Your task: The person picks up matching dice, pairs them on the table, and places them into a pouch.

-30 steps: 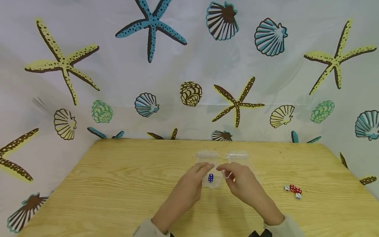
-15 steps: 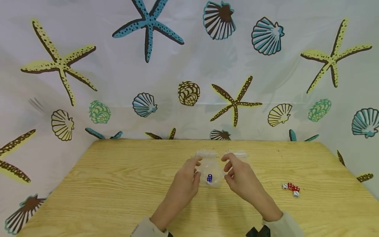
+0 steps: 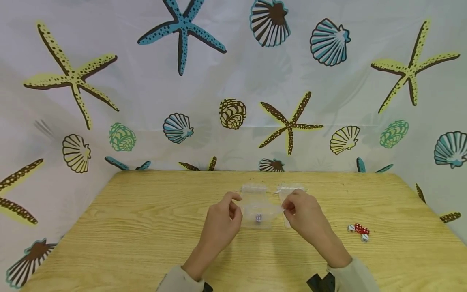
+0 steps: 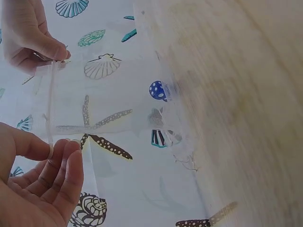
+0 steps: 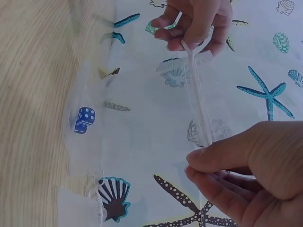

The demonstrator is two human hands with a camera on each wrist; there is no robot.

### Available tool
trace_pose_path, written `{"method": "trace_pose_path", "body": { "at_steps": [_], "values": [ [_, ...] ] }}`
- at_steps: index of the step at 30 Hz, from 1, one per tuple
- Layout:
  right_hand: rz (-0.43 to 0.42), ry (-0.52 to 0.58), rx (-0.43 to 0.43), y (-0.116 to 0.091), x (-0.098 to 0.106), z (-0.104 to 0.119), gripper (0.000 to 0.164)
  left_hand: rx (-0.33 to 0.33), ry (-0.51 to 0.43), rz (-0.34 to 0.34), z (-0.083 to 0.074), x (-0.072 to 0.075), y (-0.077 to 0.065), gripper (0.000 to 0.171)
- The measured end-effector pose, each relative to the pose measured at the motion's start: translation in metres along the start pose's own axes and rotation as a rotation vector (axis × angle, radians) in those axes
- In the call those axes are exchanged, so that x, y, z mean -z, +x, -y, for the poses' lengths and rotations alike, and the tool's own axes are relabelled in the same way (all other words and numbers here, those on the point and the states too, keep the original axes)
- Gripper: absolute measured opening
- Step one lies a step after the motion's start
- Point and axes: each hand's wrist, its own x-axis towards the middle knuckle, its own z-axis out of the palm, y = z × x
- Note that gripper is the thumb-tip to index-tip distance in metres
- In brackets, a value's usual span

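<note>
Between my hands a clear plastic bag (image 3: 268, 211) is stretched, with its stiff edge strip (image 5: 201, 99) running from one hand to the other. My left hand (image 3: 220, 223) pinches one end of that strip between thumb and forefinger, as the left wrist view shows. The opposite end is pinched by my right hand (image 3: 308, 215). Blue dice (image 3: 258, 218) with white pips lie below the strip, paled by the film over them in the head view. In the right wrist view the dice sit close together, low by the wooden table (image 5: 33, 118).
A second clear bag (image 3: 288, 189) lies behind my right hand. To the right, red dice (image 3: 361, 229) and white dice (image 3: 365, 237) form a small group on the tabletop. A shell-and-starfish cloth (image 3: 204, 101) hangs behind and along both sides.
Both hands have changed from loosely bent fingers to pinching the bag's edge strip. The film now covers the blue dice, which showed brighter before. The red and white dice have stayed put.
</note>
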Motion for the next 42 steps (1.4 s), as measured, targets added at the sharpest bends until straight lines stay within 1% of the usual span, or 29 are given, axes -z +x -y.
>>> {"method": "trace_pose_path", "body": {
  "at_steps": [3, 7, 12, 17, 23, 32, 39, 42],
  "values": [
    [-0.007, -0.028, -0.004, 0.001, 0.001, -0.002, 0.012, 0.031, -0.019, 0.012, 0.001, 0.001, 0.000, 0.017],
    [-0.023, -0.061, -0.019, 0.002, 0.002, -0.005, 0.010, 0.046, -0.033, 0.005, 0.003, 0.002, 0.001, 0.017],
    [-0.027, -0.060, -0.029, 0.001, 0.006, -0.011, 0.011, 0.052, -0.041, -0.005, 0.005, 0.005, 0.002, 0.018],
    [-0.015, -0.059, -0.042, 0.002, 0.011, -0.016, 0.013, 0.072, -0.044, -0.007, 0.007, 0.008, 0.004, 0.018],
    [-0.009, -0.050, -0.044, 0.003, 0.017, -0.021, 0.014, 0.091, -0.047, -0.025, 0.010, 0.011, 0.006, 0.016],
    [-0.008, -0.034, -0.062, 0.003, 0.027, -0.032, 0.012, 0.088, -0.033, -0.079, 0.018, 0.019, 0.010, 0.015],
    [0.008, -0.014, -0.089, 0.003, 0.032, -0.037, 0.012, 0.108, -0.034, -0.086, 0.022, 0.024, 0.011, 0.014],
    [0.003, -0.022, -0.092, 0.004, 0.034, -0.036, 0.012, 0.102, -0.034, -0.090, 0.021, 0.025, 0.013, 0.015]
  ]
}}
